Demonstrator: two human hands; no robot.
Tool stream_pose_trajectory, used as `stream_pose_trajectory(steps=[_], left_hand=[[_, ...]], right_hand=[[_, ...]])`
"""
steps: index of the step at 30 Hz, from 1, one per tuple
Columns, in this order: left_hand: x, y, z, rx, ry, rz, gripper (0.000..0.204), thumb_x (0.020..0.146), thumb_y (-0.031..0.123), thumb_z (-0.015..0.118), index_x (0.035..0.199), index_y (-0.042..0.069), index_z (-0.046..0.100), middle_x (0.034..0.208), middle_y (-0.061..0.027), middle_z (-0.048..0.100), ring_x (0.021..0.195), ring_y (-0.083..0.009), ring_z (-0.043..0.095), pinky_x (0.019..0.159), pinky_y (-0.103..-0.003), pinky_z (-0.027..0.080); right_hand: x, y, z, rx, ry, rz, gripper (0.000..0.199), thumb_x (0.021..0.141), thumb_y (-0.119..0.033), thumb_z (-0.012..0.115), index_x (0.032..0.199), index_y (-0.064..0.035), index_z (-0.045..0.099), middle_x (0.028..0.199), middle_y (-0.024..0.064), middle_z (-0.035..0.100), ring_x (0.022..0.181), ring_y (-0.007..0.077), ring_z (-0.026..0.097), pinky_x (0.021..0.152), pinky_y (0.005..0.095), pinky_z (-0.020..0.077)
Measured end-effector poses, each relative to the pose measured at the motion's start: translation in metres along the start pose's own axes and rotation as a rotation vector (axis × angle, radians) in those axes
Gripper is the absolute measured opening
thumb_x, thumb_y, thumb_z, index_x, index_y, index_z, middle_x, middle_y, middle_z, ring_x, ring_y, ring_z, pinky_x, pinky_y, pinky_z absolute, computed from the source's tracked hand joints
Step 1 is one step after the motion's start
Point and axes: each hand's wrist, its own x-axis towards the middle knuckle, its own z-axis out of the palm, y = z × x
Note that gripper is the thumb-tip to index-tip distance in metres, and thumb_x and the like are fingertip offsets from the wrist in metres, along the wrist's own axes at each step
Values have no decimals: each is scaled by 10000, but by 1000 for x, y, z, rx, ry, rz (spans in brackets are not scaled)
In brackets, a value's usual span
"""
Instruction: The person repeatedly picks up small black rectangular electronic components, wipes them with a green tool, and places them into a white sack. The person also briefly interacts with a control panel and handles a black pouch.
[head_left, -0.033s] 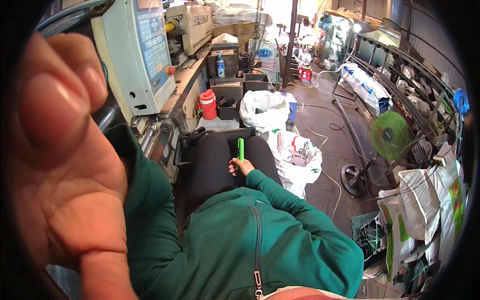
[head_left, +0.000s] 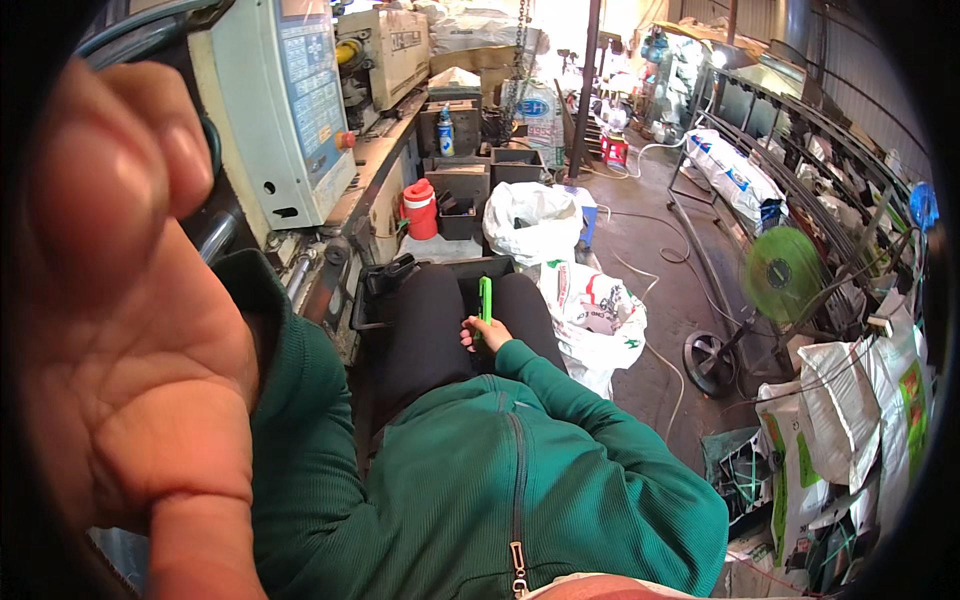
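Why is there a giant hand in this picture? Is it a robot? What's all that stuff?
No robot here, just a person. A camera worn on their head looks down, so you see their black-trousered legs and green zip-up jacket from above. The left hand looks giant because it is very near the camera; I can't tell whether it touches anything. The right hand holds a slim, bright green tool over the lap. Ahead stands a red jug with a white band. To the right are open white bags and, farther over, a round green fan.
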Motion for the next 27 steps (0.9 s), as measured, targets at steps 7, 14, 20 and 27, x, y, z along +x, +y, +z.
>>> stream_pose_trajectory(steps=[7,14,20,27], left_hand=[[13,10,-18,1,-65,24,589,895,506,459,1211,10,505,1130,-70,559,692,-133,439,603,-284,315],[12,18,-24,20,-94,18,598,897,510,447,1215,7,499,1131,-80,560,712,-144,446,618,-295,322],[21,24,-29,44,-116,19,605,898,513,436,1219,3,493,1132,-89,560,729,-154,453,630,-305,328],[28,29,-36,53,-161,19,614,900,517,423,1224,-1,487,1133,-99,561,749,-165,460,645,-316,335]], right_hand=[[3,-1,5,-20,-45,-22,280,922,-289,528,989,-18,555,804,84,614,669,175,608,567,313,491],[6,-1,-2,-14,-12,1,290,923,-293,525,998,-15,563,810,87,621,687,185,607,589,322,486],[5,-3,-3,-40,-39,-37,312,922,-311,525,1010,-14,556,826,91,616,702,188,606,601,331,487],[2,-3,4,-18,-24,-21,293,922,-293,530,1006,-14,558,816,97,621,695,193,613,577,336,495]])
